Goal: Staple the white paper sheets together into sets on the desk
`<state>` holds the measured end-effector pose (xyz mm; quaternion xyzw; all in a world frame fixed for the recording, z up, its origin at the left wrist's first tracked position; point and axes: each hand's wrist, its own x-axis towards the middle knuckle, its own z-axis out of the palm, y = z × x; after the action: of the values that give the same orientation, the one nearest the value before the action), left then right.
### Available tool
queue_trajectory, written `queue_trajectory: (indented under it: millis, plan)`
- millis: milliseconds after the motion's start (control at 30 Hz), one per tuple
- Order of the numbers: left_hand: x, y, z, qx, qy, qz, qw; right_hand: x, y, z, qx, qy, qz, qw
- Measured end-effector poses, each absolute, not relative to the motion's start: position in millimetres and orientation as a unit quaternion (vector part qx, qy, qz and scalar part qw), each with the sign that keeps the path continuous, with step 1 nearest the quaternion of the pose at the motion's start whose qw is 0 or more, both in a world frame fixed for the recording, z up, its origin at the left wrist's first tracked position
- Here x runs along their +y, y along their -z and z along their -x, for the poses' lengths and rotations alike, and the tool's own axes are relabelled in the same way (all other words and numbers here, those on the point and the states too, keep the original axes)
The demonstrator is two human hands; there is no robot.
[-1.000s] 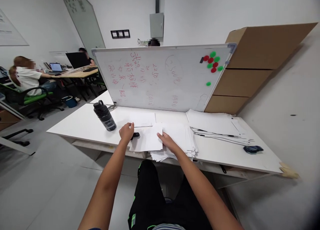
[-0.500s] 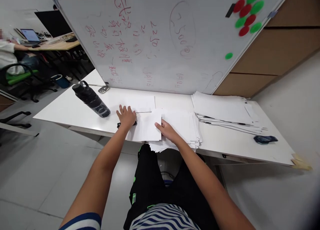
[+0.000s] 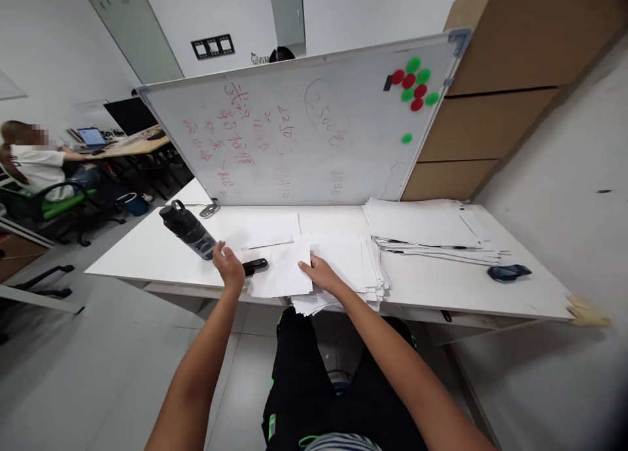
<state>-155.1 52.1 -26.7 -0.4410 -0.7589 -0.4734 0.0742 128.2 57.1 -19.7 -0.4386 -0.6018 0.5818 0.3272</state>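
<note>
Sheet-holding step: the right hand (image 3: 322, 273) pinches white sheets (image 3: 279, 274) by their right edge at the desk (image 3: 132, 258) front, while the left hand (image 3: 229, 269), seemingly loose-fingered beside a black stapler-like tool (image 3: 256, 265), would next need to grasp it.

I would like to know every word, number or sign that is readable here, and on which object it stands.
"2500", apparently: circled on the whiteboard.
"2250", probably: red, also on the whiteboard.
"20", probably: small, red, left of "2250".
Too blurred or small to read: the other whiteboard handwriting, the wall sign, the bottle's markings, the laptop screen.
The papers: no readable text.
</note>
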Motion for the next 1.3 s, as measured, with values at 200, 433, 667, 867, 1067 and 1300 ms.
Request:
queue_trajectory:
  millis: [200, 433, 667, 867, 1067, 1300]
  plan:
    - [33, 51, 158, -0.784, 0.286, 0.551, 0.003, 52, 14, -129, -0.619, -0.547, 0.463, 0.323]
    - [33, 60, 151, -0.812, 0.271, 0.515, 0.042, 33, -11, -122, -0.656, -0.417, 0.521, 0.352]
    - [36, 65, 155, -0.819, 0.241, 0.51, 0.101, -8, -71, -194, -0.647, -0.285, 0.461, 0.536]
    - [37, 66, 155, -0.82, 0.236, 0.509, 0.115, 16, -37, -225, -0.601, -0.269, 0.556, 0.506]
    - [36, 65, 154, -0.82, 0.229, 0.511, 0.119, 9, -27, -222, -0.583, -0.324, 0.54, 0.513]
    - [37, 65, 154, -0.821, 0.223, 0.512, 0.117, 20, -31, -233, -0.595, -0.324, 0.593, 0.435]
